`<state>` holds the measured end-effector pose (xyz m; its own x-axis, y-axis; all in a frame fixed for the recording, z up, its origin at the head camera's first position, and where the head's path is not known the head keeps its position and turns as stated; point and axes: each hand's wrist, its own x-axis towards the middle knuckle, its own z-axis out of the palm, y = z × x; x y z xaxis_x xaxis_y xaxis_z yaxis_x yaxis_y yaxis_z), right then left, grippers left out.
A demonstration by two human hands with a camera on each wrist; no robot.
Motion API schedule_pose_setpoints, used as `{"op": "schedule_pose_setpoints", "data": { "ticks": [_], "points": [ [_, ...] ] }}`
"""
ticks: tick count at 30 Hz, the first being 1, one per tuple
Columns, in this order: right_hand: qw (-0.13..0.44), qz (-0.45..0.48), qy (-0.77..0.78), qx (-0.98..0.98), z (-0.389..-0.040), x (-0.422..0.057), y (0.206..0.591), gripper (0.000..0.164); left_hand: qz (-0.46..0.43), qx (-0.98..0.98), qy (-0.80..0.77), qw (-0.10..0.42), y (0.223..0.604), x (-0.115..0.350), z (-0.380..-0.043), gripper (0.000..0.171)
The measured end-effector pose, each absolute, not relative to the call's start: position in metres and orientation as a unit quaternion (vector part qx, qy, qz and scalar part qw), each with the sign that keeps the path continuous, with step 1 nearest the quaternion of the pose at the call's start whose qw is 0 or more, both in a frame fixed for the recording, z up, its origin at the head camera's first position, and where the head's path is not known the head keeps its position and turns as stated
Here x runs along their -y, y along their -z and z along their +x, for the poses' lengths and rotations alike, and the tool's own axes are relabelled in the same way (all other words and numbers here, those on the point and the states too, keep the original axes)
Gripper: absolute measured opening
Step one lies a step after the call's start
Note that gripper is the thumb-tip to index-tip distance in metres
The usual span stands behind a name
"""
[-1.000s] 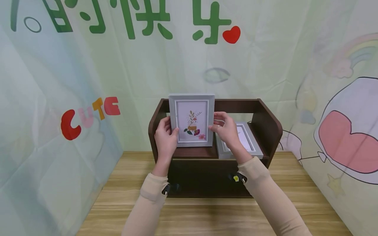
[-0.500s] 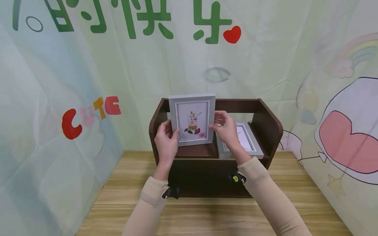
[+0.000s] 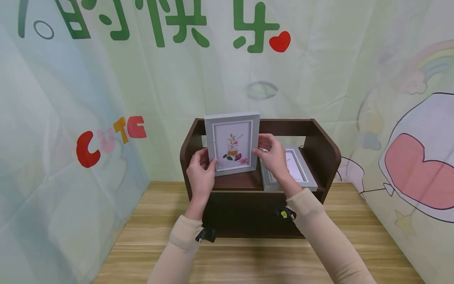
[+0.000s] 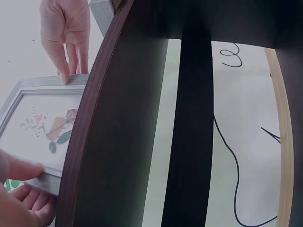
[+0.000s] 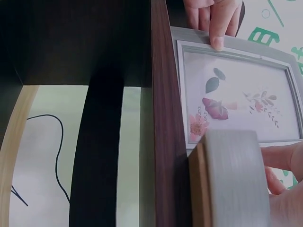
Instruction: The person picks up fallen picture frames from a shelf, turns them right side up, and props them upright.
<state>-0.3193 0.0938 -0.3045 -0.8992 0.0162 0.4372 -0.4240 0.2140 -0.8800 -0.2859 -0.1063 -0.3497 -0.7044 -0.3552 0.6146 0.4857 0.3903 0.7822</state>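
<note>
Both my feeds agree on the grip: left hand (image 3: 200,175) pinches the gray photo frame (image 3: 232,144) low on its left edge, thumb on the front, fingers behind. Right hand (image 3: 274,156) pinches the same frame on its right edge, thumb also in front. So the frame is between the two hands, near upright, a bit tilted, flower print facing the head cam. Below the grip is the upper board of a dark brown shelf (image 3: 241,182); from this angle I can't tell if the frame's bottom edge touches it. Second gray frame (image 3: 293,165) lies flat on that board, below and right of the right hand, partly hidden by it. Wood-grain table (image 3: 142,236) under the shelf, below both hands. Printed backdrop (image 3: 312,83) behind the grip, red heart (image 3: 280,42) above it.
</note>
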Motion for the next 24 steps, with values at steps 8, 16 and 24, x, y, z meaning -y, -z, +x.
{"op": "schedule_pose_setpoints", "data": {
  "ticks": [8,16,24],
  "points": [
    [0.188,0.143,-0.607,0.759,-0.318,-0.101,0.305,0.042,-0.042,0.739,0.553,0.384,0.356,0.106,-0.285,0.030],
    [0.217,0.155,-0.591,0.762,-0.315,-0.106,0.304,0.039,-0.042,0.727,0.562,0.394,0.360,0.101,-0.283,0.028],
    [0.241,0.158,-0.579,0.763,-0.309,-0.111,0.302,0.041,-0.047,0.711,0.564,0.417,0.364,0.093,-0.282,0.028]
  ]
}}
